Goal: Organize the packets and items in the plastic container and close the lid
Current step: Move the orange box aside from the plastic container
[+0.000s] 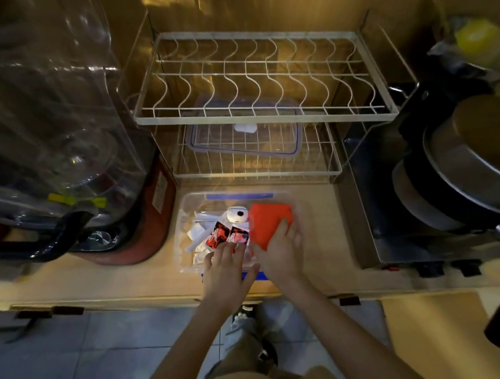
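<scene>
On the desk [323, 261] sits the open plastic container [182, 224], white packets [196, 228] heaped at its left. The left hand [226, 269] lies flat, fingers spread on two red-and-black packets [227, 236]. The right hand [280, 251] presses an orange box [268, 222] at the right side. The lid [244, 136] rests on the wire rack [327, 159] behind

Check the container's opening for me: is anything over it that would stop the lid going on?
Yes. Both hands are in the container: the left hand on the red-and-black packets, the right hand on the orange box. The lid lies on the lower wire rack behind.
</scene>
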The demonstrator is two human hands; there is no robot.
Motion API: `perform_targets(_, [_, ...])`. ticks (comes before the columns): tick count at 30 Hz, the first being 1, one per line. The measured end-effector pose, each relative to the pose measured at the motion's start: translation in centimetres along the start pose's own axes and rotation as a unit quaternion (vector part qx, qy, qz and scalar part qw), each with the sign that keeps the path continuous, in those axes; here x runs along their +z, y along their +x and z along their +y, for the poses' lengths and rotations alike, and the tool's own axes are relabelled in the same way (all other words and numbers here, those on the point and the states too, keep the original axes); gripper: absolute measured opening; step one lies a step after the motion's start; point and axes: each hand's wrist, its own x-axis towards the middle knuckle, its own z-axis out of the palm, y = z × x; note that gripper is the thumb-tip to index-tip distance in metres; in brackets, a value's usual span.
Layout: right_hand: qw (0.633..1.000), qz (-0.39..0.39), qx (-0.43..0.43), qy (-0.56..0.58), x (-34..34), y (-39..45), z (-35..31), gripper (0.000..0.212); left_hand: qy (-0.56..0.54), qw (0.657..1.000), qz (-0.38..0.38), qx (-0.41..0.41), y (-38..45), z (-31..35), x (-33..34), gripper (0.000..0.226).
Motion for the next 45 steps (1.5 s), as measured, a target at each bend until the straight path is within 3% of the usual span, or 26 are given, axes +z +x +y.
perform_targets(4, [0.998, 0.028, 0.045, -0.023, 1.9, 0.6, -0.2, 0.102, 0.026, 0.999, -0.017, -0.013, 0.2, 0.0, 0.3, 0.065])
perform_targets(8, [0.996, 0.049, 0.072, -0.029, 2.8, 1.1, -0.8, 0.102, 0.072, 0.997, -0.03, -0.02, 0.4, -0.2, 0.3, 0.05])
perform_targets(12, [0.996, 0.025, 0.085, -0.002, 2.3, 1.6, -1.0, 0.105, 0.039, 0.999, -0.036, -0.012, 0.4, -0.4, 0.8, 0.071])
perform_targets(15, [0.999, 0.026, 0.034, 0.0, 0.9, 1.4, -0.7, 0.095, 0.03, 0.999, -0.032, -0.016, 0.4, -0.5, 1.0, 0.077])
perform_targets(19, [0.986, 0.043, -0.017, 0.161, -2.1, 0.0, -0.8, 0.08, 0.028, 0.999, -0.039, -0.011, 0.5, -0.8, 0.9, 0.078])
perform_targets(22, [0.926, 0.059, 0.025, 0.372, -4.4, -0.5, 0.6, 0.082, 0.036, 0.998, -0.05, -0.005, 0.7, -0.8, 0.9, 0.082])
perform_targets(24, [0.906, 0.103, 0.043, 0.408, -6.2, -0.3, 2.3, 0.078, 0.042, 0.997, -0.06, -0.006, 0.8, -0.8, 0.8, 0.084])
perform_targets(27, [0.93, 0.124, 0.069, 0.338, -7.8, 1.3, 5.2, 0.068, 0.043, 0.997, -0.06, -0.005, 0.9, -0.9, 0.8, 0.088])
perform_targets(33, [0.978, 0.053, 0.059, 0.191, -6.1, 3.2, 8.7, 0.072, 0.041, 0.997, -0.062, -0.007, 1.0, -0.8, 0.8, 0.078])
perform_targets(38, [0.989, 0.046, 0.076, 0.122, -4.5, 3.5, 10.1, 0.074, 0.042, 0.998, -0.049, -0.007, 0.9, -0.6, 0.7, 0.088])
perform_targets(45, [0.999, 0.023, 0.01, -0.025, -3.4, 3.7, 9.9, 0.062, 0.043, 0.997, -0.058, -0.007, 0.8, -0.5, 0.4, 0.085])
